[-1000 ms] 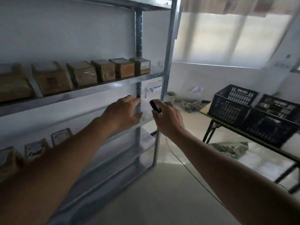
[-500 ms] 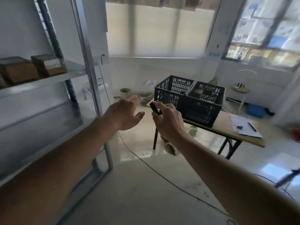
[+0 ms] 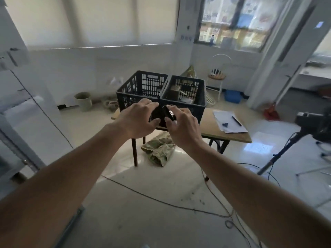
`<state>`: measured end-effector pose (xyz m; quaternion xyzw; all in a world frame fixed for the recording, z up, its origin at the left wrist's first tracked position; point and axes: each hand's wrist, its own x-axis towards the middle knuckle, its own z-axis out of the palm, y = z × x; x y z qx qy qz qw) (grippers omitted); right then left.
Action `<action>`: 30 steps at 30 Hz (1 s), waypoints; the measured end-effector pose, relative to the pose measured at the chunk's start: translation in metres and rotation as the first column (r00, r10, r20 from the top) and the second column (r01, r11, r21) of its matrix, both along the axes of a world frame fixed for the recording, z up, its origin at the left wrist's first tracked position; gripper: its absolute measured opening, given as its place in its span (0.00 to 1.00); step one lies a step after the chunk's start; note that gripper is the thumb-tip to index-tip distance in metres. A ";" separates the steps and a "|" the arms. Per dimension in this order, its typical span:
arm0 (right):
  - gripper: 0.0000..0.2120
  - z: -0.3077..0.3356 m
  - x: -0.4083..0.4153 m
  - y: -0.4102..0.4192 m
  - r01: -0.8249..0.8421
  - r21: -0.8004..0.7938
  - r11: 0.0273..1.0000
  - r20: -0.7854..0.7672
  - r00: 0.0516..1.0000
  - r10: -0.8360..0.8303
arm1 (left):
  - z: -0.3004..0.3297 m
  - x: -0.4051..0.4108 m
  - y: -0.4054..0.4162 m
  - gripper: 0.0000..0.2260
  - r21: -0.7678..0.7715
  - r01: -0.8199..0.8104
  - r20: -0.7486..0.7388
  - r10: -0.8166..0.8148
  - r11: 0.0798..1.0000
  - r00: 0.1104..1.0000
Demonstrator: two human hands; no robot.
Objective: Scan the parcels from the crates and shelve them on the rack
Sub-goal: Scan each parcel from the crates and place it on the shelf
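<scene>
I am stretching both arms forward, empty of any parcel, so a new round is beginning, I think. My left hand (image 3: 138,120) is hanging relaxed with loose fingers, holding nothing. My right hand (image 3: 181,125) is gripping the black scanner (image 3: 168,112). Beyond them, on the table (image 3: 231,136), the two crates (image 3: 161,93) are waiting; the right crate (image 3: 184,93) is showing parcels (image 3: 174,92) not yet scanned.

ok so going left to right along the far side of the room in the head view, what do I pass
Waste bin → left crate → right crate → white chair → blue tub → camera on a tripod.
</scene>
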<state>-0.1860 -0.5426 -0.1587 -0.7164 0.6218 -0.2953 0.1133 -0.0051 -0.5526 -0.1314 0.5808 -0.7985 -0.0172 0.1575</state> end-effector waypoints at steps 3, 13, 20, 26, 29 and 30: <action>0.25 -0.002 -0.001 -0.053 0.052 0.012 0.999 0.001 0.999 -0.052 | -0.004 -0.002 -0.063 0.31 0.026 0.043 -0.015 -0.043 0.999 0.999; 0.25 -0.022 -0.033 -0.210 0.167 0.084 0.982 0.034 0.985 -0.171 | -0.019 -0.036 -0.250 0.30 0.095 0.162 0.009 -0.164 0.982 0.986; 0.24 -0.055 -0.087 -0.335 0.174 0.114 0.978 0.026 0.984 -0.178 | -0.048 -0.085 -0.373 0.30 0.154 0.129 0.029 -0.134 0.980 0.991; 0.24 -0.092 -0.135 -0.442 0.098 0.184 0.978 0.075 0.991 -0.114 | -0.081 -0.135 -0.474 0.29 0.234 0.058 0.026 -0.066 0.970 0.998; 0.24 -0.103 -0.151 -0.491 0.087 0.233 0.968 0.090 0.990 -0.111 | -0.096 -0.150 -0.519 0.28 0.282 0.021 0.020 -0.028 0.959 0.999; 0.24 -0.106 -0.154 -0.506 0.089 0.251 0.964 0.095 0.989 -0.116 | -0.101 -0.154 -0.532 0.28 0.301 0.007 0.019 -0.013 0.953 1.000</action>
